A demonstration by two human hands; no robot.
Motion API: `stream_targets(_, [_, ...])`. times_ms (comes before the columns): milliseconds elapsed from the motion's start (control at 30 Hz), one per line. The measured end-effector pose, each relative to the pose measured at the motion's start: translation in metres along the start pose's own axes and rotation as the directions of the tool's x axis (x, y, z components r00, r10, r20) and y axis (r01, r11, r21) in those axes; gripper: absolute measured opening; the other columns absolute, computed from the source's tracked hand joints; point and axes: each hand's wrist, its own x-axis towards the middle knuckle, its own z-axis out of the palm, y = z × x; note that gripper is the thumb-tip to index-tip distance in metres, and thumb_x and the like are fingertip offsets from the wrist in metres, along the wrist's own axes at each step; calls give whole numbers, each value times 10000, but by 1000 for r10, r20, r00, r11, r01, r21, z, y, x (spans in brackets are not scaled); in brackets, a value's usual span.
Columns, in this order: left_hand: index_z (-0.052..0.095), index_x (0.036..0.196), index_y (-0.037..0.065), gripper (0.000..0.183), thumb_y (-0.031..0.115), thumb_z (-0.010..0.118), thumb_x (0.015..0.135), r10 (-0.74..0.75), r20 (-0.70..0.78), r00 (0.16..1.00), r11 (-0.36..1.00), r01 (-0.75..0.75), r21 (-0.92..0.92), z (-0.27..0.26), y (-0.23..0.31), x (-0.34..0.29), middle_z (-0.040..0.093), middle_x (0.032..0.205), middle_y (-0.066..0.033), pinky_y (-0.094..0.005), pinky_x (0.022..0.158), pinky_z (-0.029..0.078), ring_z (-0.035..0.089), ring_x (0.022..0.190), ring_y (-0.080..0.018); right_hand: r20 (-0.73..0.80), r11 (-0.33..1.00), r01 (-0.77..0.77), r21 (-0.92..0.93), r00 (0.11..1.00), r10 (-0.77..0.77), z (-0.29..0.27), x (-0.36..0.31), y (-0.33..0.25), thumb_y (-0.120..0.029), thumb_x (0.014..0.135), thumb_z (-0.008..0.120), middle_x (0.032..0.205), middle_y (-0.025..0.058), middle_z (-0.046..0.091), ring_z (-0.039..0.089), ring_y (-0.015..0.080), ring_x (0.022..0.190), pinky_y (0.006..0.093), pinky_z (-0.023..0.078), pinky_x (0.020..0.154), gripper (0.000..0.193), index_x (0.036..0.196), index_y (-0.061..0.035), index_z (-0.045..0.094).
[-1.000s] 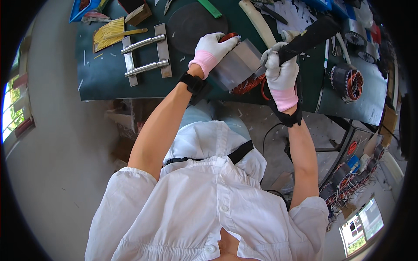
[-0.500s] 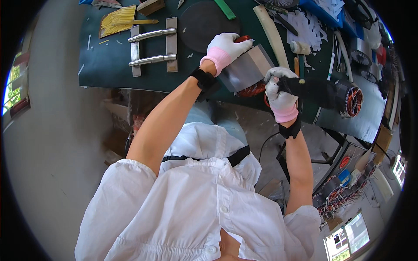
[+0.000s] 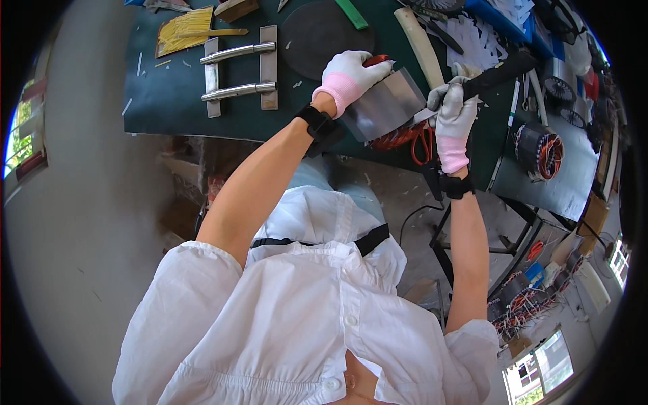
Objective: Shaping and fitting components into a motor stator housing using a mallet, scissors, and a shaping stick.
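Observation:
A motor stator with a smooth grey metal shell sits near the table's front edge, copper windings bulging from its near right end. My left hand, in a white glove with a pink cuff, is closed over its far left end, where more copper shows. Gloved alike, my right hand grips a tool with a thick black handle slanting up to the right. The tool's flat pale end points left at the windings; whether it touches them I cannot tell. A red-orange loop hangs beside my right hand.
Left on the green table lies a metal frame with two bars, beside yellow strips. A black round disc lies behind my left hand. Right are a pale curved stick, white paper slips and another wound stator.
My right hand has turned the tool: its black handle swung from pointing right to up and right, and its pale end now shows by the windings. My left hand stays on the stator.

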Motion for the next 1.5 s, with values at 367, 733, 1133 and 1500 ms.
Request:
stream_targets(367, [686, 899, 11, 476, 460, 631, 753, 69, -9, 998, 995, -70, -65, 1, -12, -4, 664, 768, -157, -319, 683, 488, 642, 716, -276, 160, 926, -87, -369, 975, 155, 9, -2, -1, -211, 952, 452, 533, 71, 534, 526, 150, 448, 283, 414, 454, 217, 949, 5, 473])
stream_targets(733, [690, 930, 31, 462, 448, 612, 749, 4, -2, 1000, 997, -4, -81, 4, -6, 4, 673, 791, -150, -321, 699, 496, 648, 721, -265, -85, 982, 142, -128, 984, -154, -19, -25, -61, -107, 904, 487, 754, 42, 600, 521, 70, 660, 223, 425, 632, 107, 914, -25, 555])
stream_targets(1133, [697, 926, 38, 473, 463, 607, 737, 4, -27, 1000, 998, -6, -60, 7, -1, 4, 676, 794, -140, -314, 706, 505, 656, 732, -262, -248, 959, 136, 250, 966, -73, 19, 16, -10, -253, 933, 476, 590, -1, 407, 366, 51, 463, 201, 292, 417, 210, 946, -44, 476])
stream_targets(1500, [702, 898, 51, 486, 492, 597, 721, 1, -49, 999, 1000, 0, 13, 6, -1, 7, 675, 784, -134, -326, 708, 508, 656, 741, -278, -222, 971, 205, 123, 959, -174, 24, 16, -1, -366, 947, 477, 622, 16, 444, 413, 70, 476, 213, 316, 427, 329, 883, -43, 477])
